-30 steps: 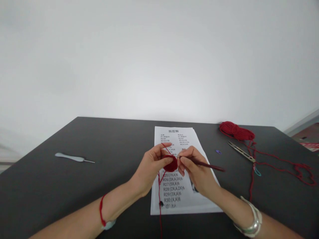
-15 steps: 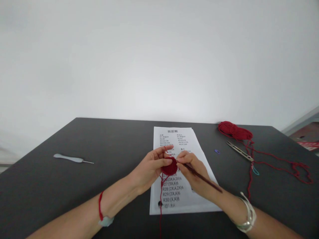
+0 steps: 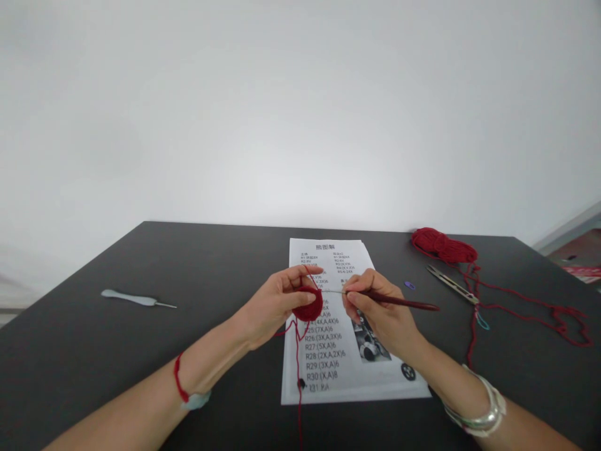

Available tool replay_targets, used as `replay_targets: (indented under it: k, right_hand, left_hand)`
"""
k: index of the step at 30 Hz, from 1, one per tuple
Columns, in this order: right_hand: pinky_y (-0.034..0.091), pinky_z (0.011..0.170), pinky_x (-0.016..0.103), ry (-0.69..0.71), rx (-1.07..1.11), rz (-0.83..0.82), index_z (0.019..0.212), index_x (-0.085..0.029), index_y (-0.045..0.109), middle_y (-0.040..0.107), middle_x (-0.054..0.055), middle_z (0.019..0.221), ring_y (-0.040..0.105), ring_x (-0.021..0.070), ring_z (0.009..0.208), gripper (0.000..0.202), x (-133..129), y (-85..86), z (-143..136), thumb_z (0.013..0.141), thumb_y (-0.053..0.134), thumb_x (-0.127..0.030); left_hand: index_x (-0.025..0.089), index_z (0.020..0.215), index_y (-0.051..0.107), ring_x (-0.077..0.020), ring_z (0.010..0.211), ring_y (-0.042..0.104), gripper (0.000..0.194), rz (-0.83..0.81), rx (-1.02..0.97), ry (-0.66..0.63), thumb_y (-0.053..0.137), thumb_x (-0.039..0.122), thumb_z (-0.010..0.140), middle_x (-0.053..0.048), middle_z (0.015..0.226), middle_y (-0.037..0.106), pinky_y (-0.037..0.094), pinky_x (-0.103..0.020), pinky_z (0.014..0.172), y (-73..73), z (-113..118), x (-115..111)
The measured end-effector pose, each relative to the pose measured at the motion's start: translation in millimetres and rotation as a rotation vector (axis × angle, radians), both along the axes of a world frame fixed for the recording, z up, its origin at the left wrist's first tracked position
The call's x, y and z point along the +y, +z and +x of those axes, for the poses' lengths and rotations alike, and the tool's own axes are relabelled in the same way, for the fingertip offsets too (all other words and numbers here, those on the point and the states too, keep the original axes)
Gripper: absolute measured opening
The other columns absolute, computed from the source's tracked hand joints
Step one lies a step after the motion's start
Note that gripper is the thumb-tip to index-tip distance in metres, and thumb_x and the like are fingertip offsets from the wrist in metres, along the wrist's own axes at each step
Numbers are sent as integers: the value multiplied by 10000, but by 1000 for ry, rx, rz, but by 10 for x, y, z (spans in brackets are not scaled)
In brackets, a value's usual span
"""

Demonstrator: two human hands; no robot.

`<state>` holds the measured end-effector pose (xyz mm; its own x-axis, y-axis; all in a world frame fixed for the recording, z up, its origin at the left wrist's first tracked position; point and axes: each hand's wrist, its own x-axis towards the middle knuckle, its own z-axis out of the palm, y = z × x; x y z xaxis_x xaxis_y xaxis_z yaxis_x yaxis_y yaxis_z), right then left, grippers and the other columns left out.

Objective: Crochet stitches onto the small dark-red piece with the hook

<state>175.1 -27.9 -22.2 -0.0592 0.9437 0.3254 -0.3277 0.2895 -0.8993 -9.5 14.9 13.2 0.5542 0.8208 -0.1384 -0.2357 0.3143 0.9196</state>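
Between the thumb and fingers of my left hand (image 3: 277, 299) is a small round piece of dark red crochet (image 3: 308, 307), gripped at its left side. Red yarn (image 3: 299, 376) runs over the raised index finger and also hangs down from the piece. My right hand (image 3: 382, 313) is closed around a crochet hook (image 3: 399, 300) with a dark reddish-brown handle. The hook's thin metal shaft points left, its tip at the right edge of the crochet; whether it sits inside a stitch I cannot tell. Both hands are above the printed pattern sheet (image 3: 323, 369).
A grey-handled crochet hook (image 3: 136, 299) lies on the dark table (image 3: 211, 263) at left. To the right are a purple stitch marker (image 3: 409, 285), thread snips (image 3: 453, 285) with a blue loop, and a skein of red yarn (image 3: 444, 245) with loose strands trailing right and forward.
My right hand has moved right, and the hook now lies nearly level with its metal shaft showing. My left hand and the crochet have shifted slightly left, uncovering a picture on the sheet.
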Motion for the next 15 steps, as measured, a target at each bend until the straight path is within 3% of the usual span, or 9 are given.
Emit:
replay_targets:
  k: [10,15]
  right_hand:
    - [353,443,230,137,-75,-29,743,-203,622,613,-11,688,485,91,492,91,20,90,135,759,710,-190]
    - [304,391,195,232,102,-221,700,-188,583,608,-21,592,469,82,435,140,32,134,111,744,714,-211]
  left_hand:
    - [136,961,675,-97,650,562,328,-77,0,-193,705,95,637,-12,751,621,405,-225,626,-1,-95,78]
    - [146,969,666,-106,651,557,317,5,81,-217,682,115,655,-9,754,622,399,-243,629,27,-81,55]
